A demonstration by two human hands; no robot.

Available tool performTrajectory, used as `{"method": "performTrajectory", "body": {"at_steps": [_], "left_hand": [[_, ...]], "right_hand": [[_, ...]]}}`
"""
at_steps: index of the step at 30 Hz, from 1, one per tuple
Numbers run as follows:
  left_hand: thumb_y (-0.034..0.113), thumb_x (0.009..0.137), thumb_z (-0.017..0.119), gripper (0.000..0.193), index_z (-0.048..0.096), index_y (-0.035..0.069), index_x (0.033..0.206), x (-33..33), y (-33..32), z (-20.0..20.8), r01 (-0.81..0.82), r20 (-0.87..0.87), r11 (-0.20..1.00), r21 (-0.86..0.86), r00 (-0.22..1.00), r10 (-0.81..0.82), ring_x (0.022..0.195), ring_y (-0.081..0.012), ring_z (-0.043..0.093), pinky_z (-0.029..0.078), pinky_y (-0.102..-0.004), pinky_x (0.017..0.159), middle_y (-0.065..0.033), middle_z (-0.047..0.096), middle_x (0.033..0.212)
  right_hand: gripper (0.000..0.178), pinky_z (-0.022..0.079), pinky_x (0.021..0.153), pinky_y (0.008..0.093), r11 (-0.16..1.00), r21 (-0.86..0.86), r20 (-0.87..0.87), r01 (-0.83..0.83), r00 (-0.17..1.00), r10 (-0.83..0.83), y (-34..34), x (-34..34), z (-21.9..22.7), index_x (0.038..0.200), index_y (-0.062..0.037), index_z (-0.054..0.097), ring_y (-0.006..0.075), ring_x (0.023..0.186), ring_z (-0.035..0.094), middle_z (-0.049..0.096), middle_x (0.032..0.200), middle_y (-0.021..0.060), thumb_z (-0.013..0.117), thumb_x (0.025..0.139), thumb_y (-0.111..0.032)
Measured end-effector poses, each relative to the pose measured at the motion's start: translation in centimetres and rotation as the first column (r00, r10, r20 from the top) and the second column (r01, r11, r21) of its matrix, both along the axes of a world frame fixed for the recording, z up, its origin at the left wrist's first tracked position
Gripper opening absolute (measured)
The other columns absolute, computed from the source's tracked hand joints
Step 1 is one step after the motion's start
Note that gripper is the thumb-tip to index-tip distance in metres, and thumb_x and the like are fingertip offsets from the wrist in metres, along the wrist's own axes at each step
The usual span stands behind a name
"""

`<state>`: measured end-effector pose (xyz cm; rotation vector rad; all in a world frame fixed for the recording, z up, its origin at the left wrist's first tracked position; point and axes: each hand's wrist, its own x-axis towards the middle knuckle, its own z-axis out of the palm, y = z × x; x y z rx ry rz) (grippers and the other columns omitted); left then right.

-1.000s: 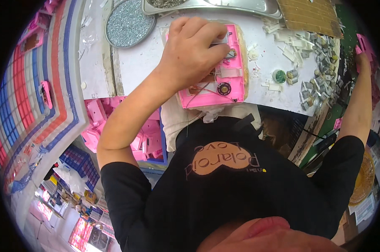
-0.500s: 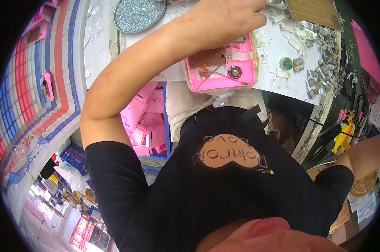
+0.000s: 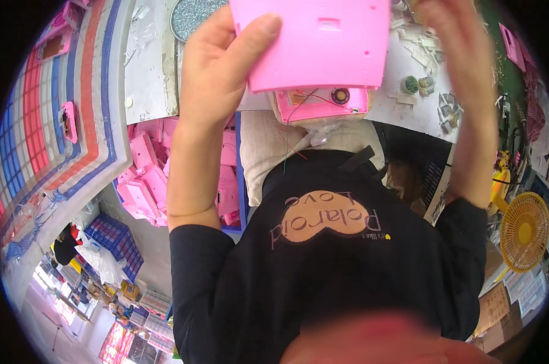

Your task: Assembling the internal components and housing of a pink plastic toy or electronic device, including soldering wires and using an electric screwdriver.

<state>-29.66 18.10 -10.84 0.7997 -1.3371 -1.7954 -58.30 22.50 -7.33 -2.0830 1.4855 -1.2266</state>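
Observation:
My left hand [image 3: 220, 64] grips a pink plastic panel [image 3: 323, 51] by its left edge, with the thumb across its face. The panel is raised above the table and has a small slot and a few holes. Past its right edge is my right hand [image 3: 459, 42], smeared by motion, so its fingers cannot be made out. Partly covered by the panel, an open pink housing [image 3: 326, 112] lies at the table's near edge. Inside it show thin wires and a round dark speaker-like part [image 3: 340, 96]; the rest is hidden.
A round dish of small metal screws [image 3: 189, 21] stands at the back left. White plastic parts [image 3: 423, 51] and several small motors [image 3: 448, 112] lie on the right. Pink casings [image 3: 147, 185] fill a space below the table. At far right is a yellow fan [image 3: 525, 233].
My left hand has drawn back left from over the housing and now holds the pink panel. My right arm has swung in from the far right to above the table.

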Motion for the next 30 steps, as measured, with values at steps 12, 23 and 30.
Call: {"method": "performTrajectory", "body": {"at_steps": [12, 23, 30], "left_hand": [[0.024, 0.09, 0.072, 0.051, 0.058, -0.006, 0.129, -2.2, 3.8, -3.1, 0.229, 0.709, 0.802, -0.552, 0.635, 0.307, 0.084, -0.0338, 0.073, 0.057, -0.0419, 0.073, -0.0219, 0.073, 0.095], [0.033, 0.092, 0.071, 0.074, 0.042, -0.009, 0.145, -0.3, 5.4, -4.7, 0.148, 0.718, 0.827, -0.542, 0.593, 0.364, 0.061, -0.0313, 0.07, 0.054, -0.0412, 0.057, -0.0137, 0.069, 0.069], [0.029, 0.095, 0.069, 0.064, 0.049, -0.004, 0.146, 0.8, 8.2, -6.7, 0.055, 0.681, 0.851, -0.523, 0.628, 0.378, 0.06, -0.0314, 0.069, 0.052, -0.0424, 0.056, -0.0131, 0.065, 0.065]], "right_hand": [[0.052, 0.049, 0.07, 0.0291, 0.867, 0.467, 0.025, 0.173, 0.978, -0.208, 8.5, 3.3, -8.4, 0.151, -0.0106, 0.046, 0.0166, 0.073, 0.062, 0.067, 0.082, 0.0076, 0.062, 0.102, -0.017], [0.04, 0.055, 0.065, 0.0395, 0.972, 0.223, -0.274, 0.07, 0.962, -0.006, 6.0, 3.2, -9.5, 0.138, -0.0198, 0.062, 0.0295, 0.074, 0.069, 0.07, 0.083, 0.0116, 0.065, 0.098, -0.021], [0.049, 0.055, 0.061, 0.0397, 0.989, 0.146, -0.468, 0.035, 0.883, 0.038, 6.3, 4.1, -9.2, 0.145, -0.0246, 0.058, 0.0277, 0.069, 0.069, 0.07, 0.08, 0.0084, 0.066, 0.096, -0.019]]}}
